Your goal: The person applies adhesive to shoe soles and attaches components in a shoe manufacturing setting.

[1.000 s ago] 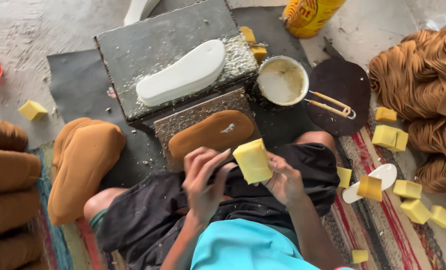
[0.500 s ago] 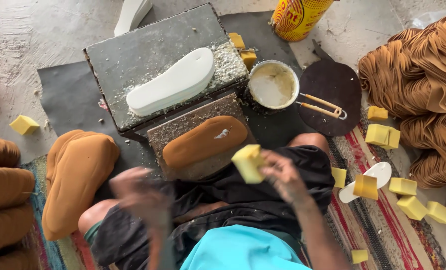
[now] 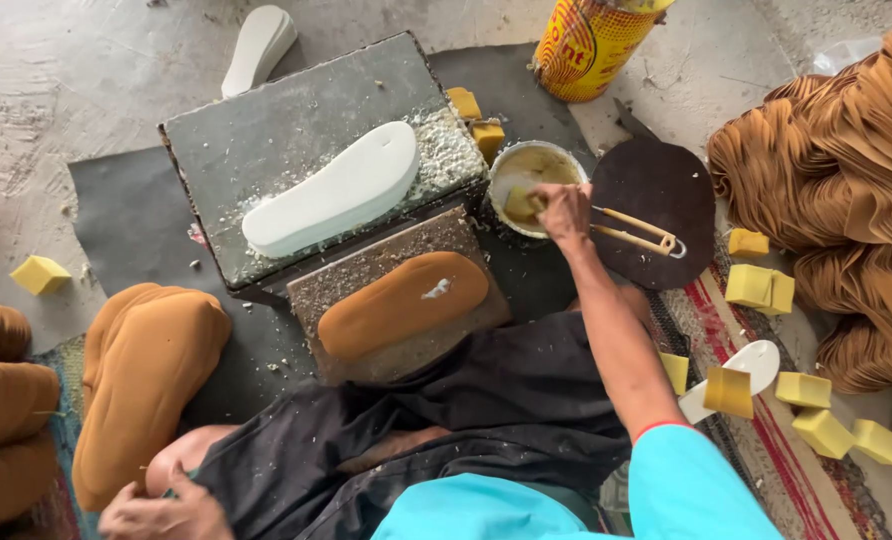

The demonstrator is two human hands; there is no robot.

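Right hand [image 3: 566, 208] pinching sponge [image 3: 519, 203] inside bowl [image 3: 511, 160], brown sole [image 3: 403, 303] down-left, long axis slanting; left hand [image 3: 166, 512] loosely curled, empty.

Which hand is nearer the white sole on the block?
Right. The right hand dips a sponge into the bowl beside the block; the left hand rests low by the knee, farther from the white sole.

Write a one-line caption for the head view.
Right hand dips a yellow sponge block into the glue bowl; left hand rests by the knee.
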